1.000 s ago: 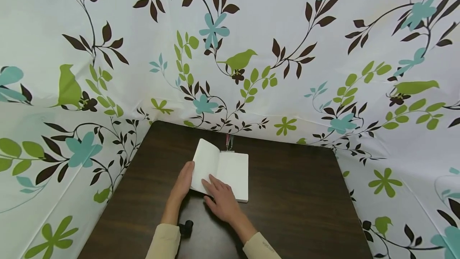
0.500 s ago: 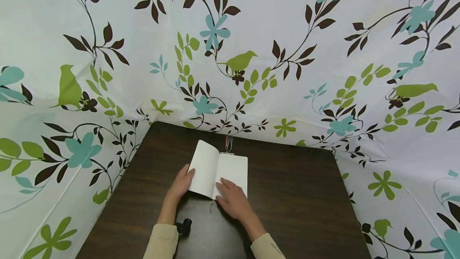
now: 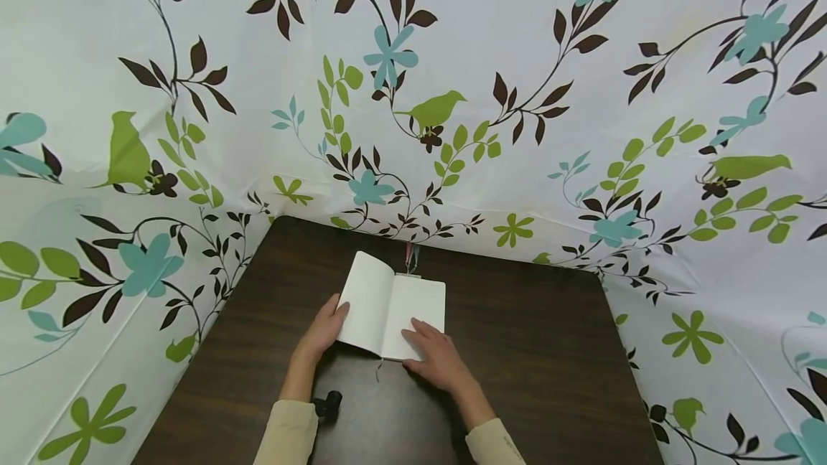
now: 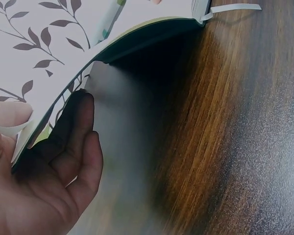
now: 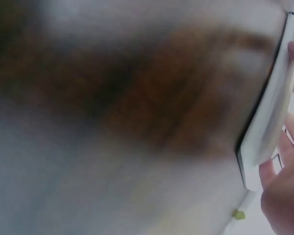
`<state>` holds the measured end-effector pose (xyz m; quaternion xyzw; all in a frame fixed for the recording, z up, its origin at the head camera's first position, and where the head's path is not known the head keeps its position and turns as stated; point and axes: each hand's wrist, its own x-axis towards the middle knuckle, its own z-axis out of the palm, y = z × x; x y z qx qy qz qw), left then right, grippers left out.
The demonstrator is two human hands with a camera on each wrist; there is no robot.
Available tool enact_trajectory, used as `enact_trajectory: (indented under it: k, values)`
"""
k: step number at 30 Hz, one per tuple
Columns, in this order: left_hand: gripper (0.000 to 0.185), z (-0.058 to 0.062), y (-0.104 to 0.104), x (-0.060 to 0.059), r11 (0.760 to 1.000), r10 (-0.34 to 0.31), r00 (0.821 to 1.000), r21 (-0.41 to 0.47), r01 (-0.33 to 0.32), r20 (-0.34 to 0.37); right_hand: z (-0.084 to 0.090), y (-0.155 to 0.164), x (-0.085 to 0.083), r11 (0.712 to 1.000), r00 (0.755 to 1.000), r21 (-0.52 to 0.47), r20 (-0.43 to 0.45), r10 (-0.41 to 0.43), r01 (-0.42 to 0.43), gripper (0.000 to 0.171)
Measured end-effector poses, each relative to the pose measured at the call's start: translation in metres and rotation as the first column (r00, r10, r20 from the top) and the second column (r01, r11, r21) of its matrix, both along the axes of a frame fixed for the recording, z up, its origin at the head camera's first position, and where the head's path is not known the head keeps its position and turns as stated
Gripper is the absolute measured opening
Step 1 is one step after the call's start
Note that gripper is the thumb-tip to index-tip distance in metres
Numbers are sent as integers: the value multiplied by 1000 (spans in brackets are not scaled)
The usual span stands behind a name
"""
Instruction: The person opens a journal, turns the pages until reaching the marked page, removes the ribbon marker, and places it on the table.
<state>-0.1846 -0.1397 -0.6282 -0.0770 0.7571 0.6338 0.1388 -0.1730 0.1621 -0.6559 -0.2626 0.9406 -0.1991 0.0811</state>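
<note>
An open notebook [image 3: 367, 303] with white pages lies on the dark wooden table. My left hand [image 3: 321, 330] holds its left side at the outer edge; in the left wrist view the left hand [image 4: 59, 171] has its thumb over the page and its fingers beneath the raised dark cover [image 4: 152, 36]. On the lower part of the right page [image 3: 420, 300] rests my right hand [image 3: 442, 359], fingers extended. The right wrist view catches that hand [image 5: 286, 191] along the page block [image 5: 267, 122]. A ribbon bookmark [image 4: 237, 8] sticks out at the bottom of the spine.
Behind the notebook, a lanyard [image 3: 412, 255] with a clip lies at the table's back edge. A black wrist mount [image 3: 328, 406] sits at my left sleeve. Patterned cloth [image 3: 517, 185] with birds and leaves encloses the table [image 3: 530, 336] at the back and sides.
My right hand has slid right, from near the fold onto the right page. The left side has opened out further to the left, and my left thumb now lies over its page.
</note>
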Motion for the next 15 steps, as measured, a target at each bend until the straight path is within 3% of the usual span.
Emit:
enact_trajectory:
  k: [7, 15]
  values:
    - [68, 0, 0, 1, 1000, -6, 1000, -13, 6, -3, 7, 5, -6, 997, 995, -76, 94, 31, -24, 51]
    - [57, -2, 0, 1, 999, -2, 999, -32, 1, -33, 9, 6, -7, 996, 992, -91, 121, 30, -19, 51]
